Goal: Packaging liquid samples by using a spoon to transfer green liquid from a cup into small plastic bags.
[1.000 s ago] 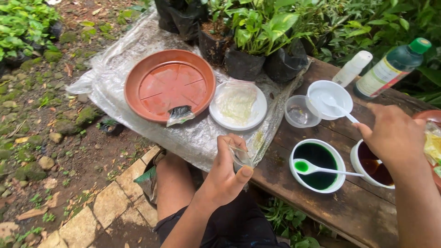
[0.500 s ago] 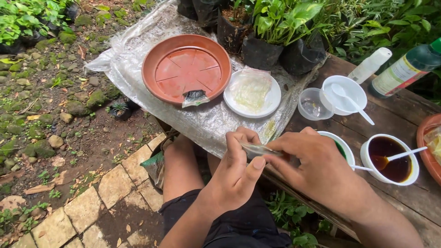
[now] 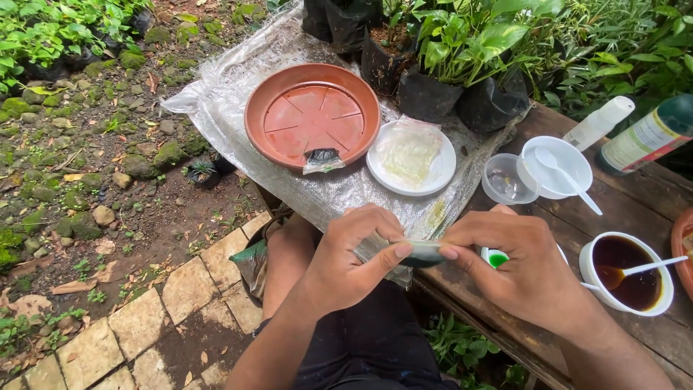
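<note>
— mossy ground and paving stones on one side, a dark wooden bench (image 3: 635, 217) on the other. what's nearest?

— both hands, over the lap at the bench's near edge. the left hand (image 3: 346, 260) and right hand (image 3: 523, 263) meet on a small clear plastic bag (image 3: 419, 251), each pinching it between thumb and fingertips.

— and just behind them?

— a green spoon bowl (image 3: 495, 258) peeks out beside the right hand; its cup is hidden. by the bench's right edge sits a white cup of brown liquid (image 3: 626, 273) with a spoon in it.

— farther back?

— a crinkled plastic sheet (image 3: 231, 87) covers the left end. on it lie a white plate (image 3: 437, 173) and a terracotta saucer (image 3: 312, 115). a clear cup (image 3: 509, 180) and a white bowl (image 3: 556, 166) stand mid-bench. black-bagged plants (image 3: 447, 72) and two bottles (image 3: 642, 130) line the far edge.
</note>
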